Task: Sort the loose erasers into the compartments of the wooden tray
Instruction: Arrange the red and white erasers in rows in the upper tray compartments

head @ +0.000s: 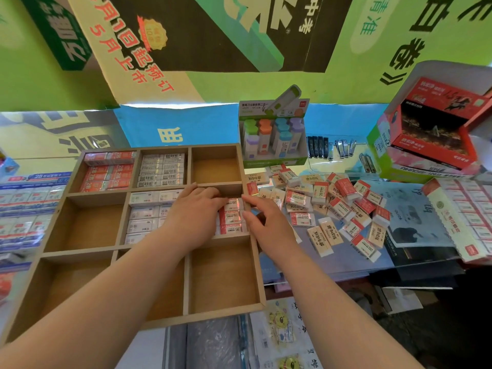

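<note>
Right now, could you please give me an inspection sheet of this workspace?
Surface: glass counter laid over printed sheets.
Job's things: wooden tray, some compartments filled, others empty; loose erasers heaped to its right.
Clutter: sharpener display box, nail clippers, red box.
Hands: left hand rests on erasers in the middle-right compartment; right hand touches that compartment's right edge.
Cables: nothing seen.
Surroundings: green posters behind the counter.
</note>
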The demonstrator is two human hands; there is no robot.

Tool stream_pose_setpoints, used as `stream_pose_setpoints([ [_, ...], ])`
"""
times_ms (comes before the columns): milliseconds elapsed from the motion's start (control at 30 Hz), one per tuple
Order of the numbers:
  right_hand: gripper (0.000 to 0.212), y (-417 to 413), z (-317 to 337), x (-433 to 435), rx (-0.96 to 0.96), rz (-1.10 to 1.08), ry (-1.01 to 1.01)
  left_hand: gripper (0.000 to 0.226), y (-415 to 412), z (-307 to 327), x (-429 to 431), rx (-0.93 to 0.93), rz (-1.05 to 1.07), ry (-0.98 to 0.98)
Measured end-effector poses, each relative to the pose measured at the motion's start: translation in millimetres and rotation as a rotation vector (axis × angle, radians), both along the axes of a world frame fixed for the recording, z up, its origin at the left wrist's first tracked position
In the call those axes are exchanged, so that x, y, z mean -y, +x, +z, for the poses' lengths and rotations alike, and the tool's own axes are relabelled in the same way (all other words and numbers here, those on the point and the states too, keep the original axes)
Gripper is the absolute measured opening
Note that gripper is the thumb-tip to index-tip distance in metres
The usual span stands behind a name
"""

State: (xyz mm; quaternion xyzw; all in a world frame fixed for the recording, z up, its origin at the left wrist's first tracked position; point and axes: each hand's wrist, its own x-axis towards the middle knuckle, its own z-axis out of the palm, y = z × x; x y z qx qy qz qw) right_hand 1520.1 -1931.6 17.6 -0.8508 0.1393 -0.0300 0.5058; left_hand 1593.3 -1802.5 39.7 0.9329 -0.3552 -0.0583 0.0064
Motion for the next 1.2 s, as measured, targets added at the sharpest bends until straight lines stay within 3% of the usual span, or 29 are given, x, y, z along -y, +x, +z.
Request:
stream_pose_setpoints([
  [267,0.035,0.1,-0.4,1.0,0.005,0.011,-0.018,0.043,-6.5,3.6,-11.3,-0.138,0.026,-0.123],
  [400,0.035,0.3,-0.6,1.3,0.001,0.013,-0.012,0.038,-5.6,8.9,-6.3,-0.087,0.070,-0.247],
  [600,0.036,-1.7,8.6,7.3,0.001,0.027,0.049,0.033,-11.6,6.1,0.5,-0.178,0.021,-0.202],
  [733,0.029,-10.9,20.7,35.3,0.075,-0.142,0.105,0.032,-24.5,12.4,-1.5,-0.244,0.098,-0.377],
  [933,0.031,-36.8,27.6,114.0,0.020,-0.406,-0.257,0.018,-45.6,26.2,42.2,-0.174,0.018,-0.611],
  [1033,0.040,-47.6,25.0,144.6,-0.127,-0.410,-0.409,0.020,-49.0,26.0,74.8,-0.156,-0.028,-0.566],
  [1200,0.067,-35.9,19.4,153.4,-0.250,-0.244,-0.421,0.047,-40.4,7.8,121.5,-0.208,-0.057,-0.286],
])
